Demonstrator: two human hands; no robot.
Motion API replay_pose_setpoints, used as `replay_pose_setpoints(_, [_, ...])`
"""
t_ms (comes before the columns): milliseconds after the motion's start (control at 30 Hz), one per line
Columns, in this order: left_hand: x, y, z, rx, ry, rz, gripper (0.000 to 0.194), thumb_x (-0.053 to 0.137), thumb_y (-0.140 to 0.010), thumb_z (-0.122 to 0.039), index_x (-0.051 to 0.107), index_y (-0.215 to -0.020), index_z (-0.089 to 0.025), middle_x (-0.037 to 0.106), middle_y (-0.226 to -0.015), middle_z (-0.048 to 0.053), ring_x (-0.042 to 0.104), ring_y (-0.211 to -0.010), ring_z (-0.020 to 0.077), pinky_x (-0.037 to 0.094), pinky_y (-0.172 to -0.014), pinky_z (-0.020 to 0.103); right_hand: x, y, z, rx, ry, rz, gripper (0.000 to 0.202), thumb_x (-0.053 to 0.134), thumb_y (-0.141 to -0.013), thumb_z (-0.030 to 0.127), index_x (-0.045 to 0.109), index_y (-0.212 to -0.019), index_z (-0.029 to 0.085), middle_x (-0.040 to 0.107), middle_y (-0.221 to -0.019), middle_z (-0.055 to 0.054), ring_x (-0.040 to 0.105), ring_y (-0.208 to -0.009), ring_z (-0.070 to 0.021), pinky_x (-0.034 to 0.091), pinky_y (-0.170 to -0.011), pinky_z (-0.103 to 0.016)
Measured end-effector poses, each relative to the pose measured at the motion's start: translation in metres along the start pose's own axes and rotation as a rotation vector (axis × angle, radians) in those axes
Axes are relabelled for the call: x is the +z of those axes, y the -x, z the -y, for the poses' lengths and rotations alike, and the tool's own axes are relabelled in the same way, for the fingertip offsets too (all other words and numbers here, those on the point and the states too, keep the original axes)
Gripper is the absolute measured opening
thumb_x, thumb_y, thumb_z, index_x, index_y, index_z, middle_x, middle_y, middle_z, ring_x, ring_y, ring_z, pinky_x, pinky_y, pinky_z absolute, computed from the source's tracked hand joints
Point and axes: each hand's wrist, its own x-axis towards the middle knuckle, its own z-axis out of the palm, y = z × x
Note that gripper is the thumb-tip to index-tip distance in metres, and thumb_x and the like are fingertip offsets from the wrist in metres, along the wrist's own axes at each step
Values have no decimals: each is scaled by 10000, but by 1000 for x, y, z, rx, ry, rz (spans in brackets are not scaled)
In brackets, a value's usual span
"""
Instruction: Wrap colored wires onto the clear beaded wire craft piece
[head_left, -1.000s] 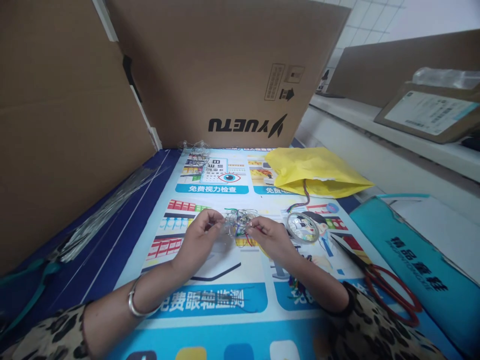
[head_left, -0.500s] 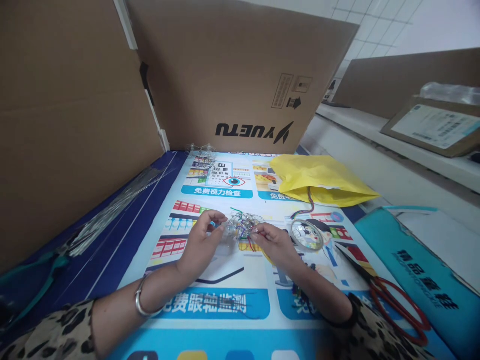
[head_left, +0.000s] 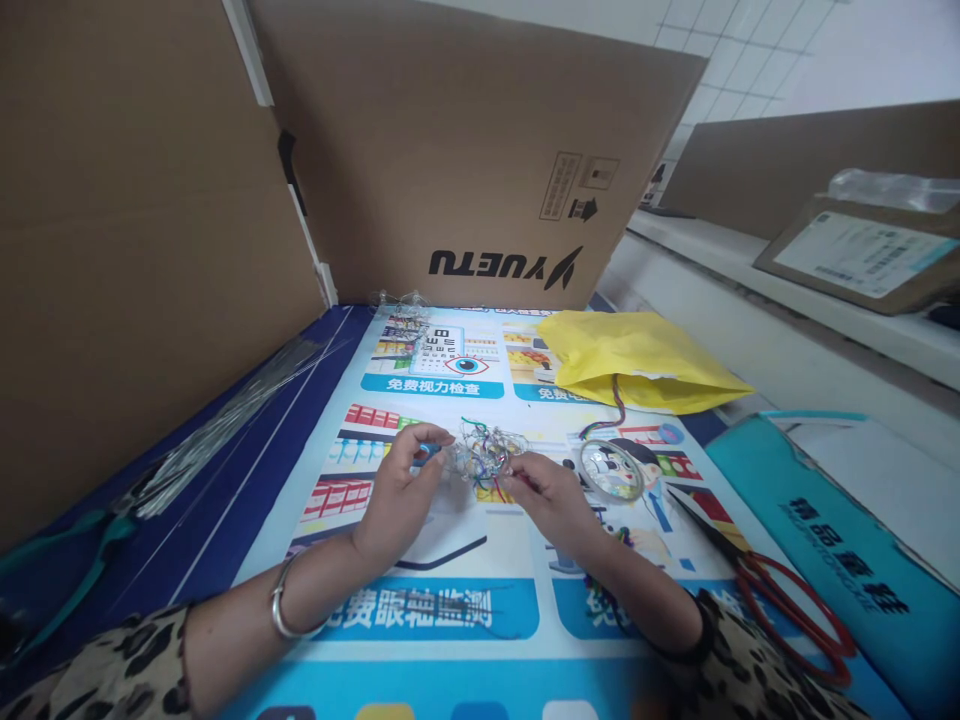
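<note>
Between my hands lies a tangled bundle of clear wire and coloured threads [head_left: 487, 450], above the printed sheet. My left hand [head_left: 409, 490] pinches the bundle's left edge between thumb and index finger. At its lower right side, my right hand [head_left: 551, 500] has its fingertips closed on the bundle. A round clear dish [head_left: 611, 471] with small beads sits just right of my right hand. Braided coloured cord [head_left: 619, 400] trails from a yellow bag [head_left: 637, 360] behind the dish. More dark threads are partly hidden under my right forearm.
Red-handled scissors [head_left: 795, 610] lie at the right beside a teal box [head_left: 840, 540]. Teal-handled pliers [head_left: 97, 560] and a bunch of wires [head_left: 225, 430] are at the left. Cardboard panels [head_left: 465, 150] stand behind; another wire tangle [head_left: 405, 315] lies near them.
The view has shifted slightly. The tangle has turned a little between my fingers, and my right fingertips have moved slightly along its edge. Both hands keep their hold.
</note>
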Motion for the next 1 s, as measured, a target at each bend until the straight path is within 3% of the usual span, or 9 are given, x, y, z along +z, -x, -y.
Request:
replay_pose_setpoints(333, [1, 2, -2, 58, -30, -16, 161, 491, -835, -143, 546, -973, -204, 598, -985, 42, 537, -951, 173, 396, -835, 314, 0, 5, -5, -205, 251, -13, 170, 451, -877, 208, 584, -771, 208, 643, -756, -45, 594, -733, -177, 450, -659, -279])
replay_pose_setpoints(800, [3, 2, 1, 41, 47, -14, 139, 492, -842, -161, 553, -958, -206, 602, -952, 35, 555, -922, 166, 415, -835, 312, 0, 6, -10, -388, 303, -39, 222, 401, -912, 204, 619, -870, 198, 673, -812, -77, 611, -782, -188, 499, -707, -310])
replay_pose_setpoints(1000, [2, 2, 1, -4, 82, -24, 136, 511, -833, -188, 571, -954, -203, 624, -955, 43, 574, -925, 173, 425, -852, 321, 0, 5, -12, -398, 311, -45, 213, 415, -908, 203, 622, -860, 189, 669, -796, -82, 612, -774, -190, 503, -701, -308])
